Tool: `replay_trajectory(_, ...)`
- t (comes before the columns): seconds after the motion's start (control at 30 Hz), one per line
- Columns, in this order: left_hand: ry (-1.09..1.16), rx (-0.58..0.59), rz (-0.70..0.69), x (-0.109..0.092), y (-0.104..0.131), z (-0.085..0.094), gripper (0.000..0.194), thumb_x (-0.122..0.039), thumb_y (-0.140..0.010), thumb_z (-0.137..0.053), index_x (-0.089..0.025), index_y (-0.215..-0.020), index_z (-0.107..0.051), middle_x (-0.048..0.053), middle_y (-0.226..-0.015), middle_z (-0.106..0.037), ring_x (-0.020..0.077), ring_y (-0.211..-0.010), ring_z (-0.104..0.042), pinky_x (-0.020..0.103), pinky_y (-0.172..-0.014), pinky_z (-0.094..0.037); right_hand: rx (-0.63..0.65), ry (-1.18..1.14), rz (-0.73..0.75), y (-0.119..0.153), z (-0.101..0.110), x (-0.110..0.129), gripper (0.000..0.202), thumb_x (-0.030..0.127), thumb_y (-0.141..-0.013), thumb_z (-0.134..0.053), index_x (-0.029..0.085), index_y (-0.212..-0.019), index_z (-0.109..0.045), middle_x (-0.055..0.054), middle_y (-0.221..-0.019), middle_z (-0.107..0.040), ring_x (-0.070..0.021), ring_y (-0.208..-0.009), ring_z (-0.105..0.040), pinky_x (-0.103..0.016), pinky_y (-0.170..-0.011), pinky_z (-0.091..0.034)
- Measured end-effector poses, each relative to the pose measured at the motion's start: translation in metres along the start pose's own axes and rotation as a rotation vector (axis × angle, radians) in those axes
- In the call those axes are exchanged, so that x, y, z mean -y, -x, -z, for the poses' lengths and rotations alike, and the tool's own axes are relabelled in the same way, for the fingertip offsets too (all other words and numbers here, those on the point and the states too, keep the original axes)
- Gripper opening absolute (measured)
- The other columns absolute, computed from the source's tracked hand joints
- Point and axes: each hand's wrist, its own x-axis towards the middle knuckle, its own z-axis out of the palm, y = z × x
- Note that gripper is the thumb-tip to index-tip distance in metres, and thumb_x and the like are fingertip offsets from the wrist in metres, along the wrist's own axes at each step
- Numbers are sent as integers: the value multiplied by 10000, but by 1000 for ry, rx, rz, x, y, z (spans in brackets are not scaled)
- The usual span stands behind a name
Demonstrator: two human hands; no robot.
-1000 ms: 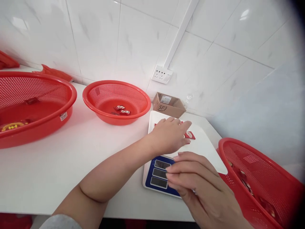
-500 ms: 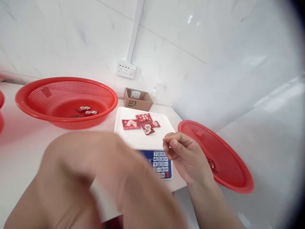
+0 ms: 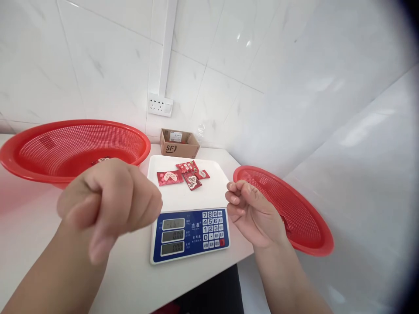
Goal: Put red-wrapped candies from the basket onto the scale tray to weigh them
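My left hand (image 3: 113,198) is curled into a loose fist left of the scale, in front of a red basket; the inside of its grip is hidden. My right hand (image 3: 255,209) hovers at the scale's right edge, palm partly turned up. Its fingers are bent and slightly apart, and nothing shows in them. Between the hands stands a digital scale (image 3: 193,235) with a blue keypad panel and a white pan (image 3: 209,192). Several small red packets lie on the pan: a pink-red packet (image 3: 170,177), a dark red packet (image 3: 192,181) and others touching it.
A red mesh basket (image 3: 81,124) at the left holds a packet (image 3: 101,160). Another red basket (image 3: 307,209) stands tilted at the right, behind my right hand. A small cardboard box (image 3: 183,150) sits by the wall, below a power socket (image 3: 160,105).
My left hand has drawn back to the left and away from the camera, uncovering the scale's displays. My right hand's fingers have loosened slightly. The view has shifted; the packets on the pan look unchanged.
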Motion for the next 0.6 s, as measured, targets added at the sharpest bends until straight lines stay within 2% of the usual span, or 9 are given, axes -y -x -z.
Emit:
replay_trajectory(0.03, 23, 57, -32, 0, -1, 13, 468, -371, -933, -443, -210, -494, -412, -67, -398, -370, 55, -320, -398, 158, -385, -401, 0, -20, -4, 0, 1, 1, 185, 246, -569, -846, 175, -675, -712, 67, -678, -688, -9, -527, -589, -46, -404, -455)
replay_trajectory(0.07, 50, 62, -55, 2, -1, 22, 466, -384, -937, -430, -213, -505, -399, -67, -408, -372, 57, -327, -393, 159, -384, -402, 3, -38, -6, 1, 2, 2, 179, 242, -575, -843, 181, -684, -714, 68, -698, -703, -8, -526, -596, -44, -408, -462)
replay_trajectory(0.13, 91, 2, -84, 6, 0, 30, 464, -405, -940, -416, -216, -517, -380, -66, -421, -369, 63, -342, -387, 159, -386, -402, 20, -67, -7, 3, 5, 4, 167, 240, -592, -835, 192, -702, -718, 65, -760, -729, -5, -543, -617, -35, -429, -477)
replay_trajectory(0.3, 99, -132, -61, 13, 4, 26, 420, -397, -938, -439, -204, -570, -381, -69, -432, -340, 60, -356, -347, 153, -395, -379, 12, -142, 20, 6, 9, 11, 151, 259, -624, -816, 226, -725, -709, 73, -905, -739, 3, -584, -645, -17, -468, -491)
replay_trajectory(0.47, 180, -234, -57, 11, 1, 27, 366, -377, -945, -443, -208, -620, -460, -73, -405, -291, 66, -351, -296, 155, -405, -360, -44, -233, 41, 9, 20, 18, 170, 212, -624, -814, 253, -734, -691, 107, -797, -736, 8, -555, -628, -11, -444, -475)
replay_trajectory(0.6, 244, -417, -82, 8, -1, 26, 263, -315, -936, -480, -213, -714, -574, -83, -392, -255, 59, -357, -260, 144, -421, -380, -98, -298, 69, 18, 36, 21, 182, 163, -633, -804, 236, -749, -685, 91, -742, -724, -5, -532, -617, -32, -433, -482)
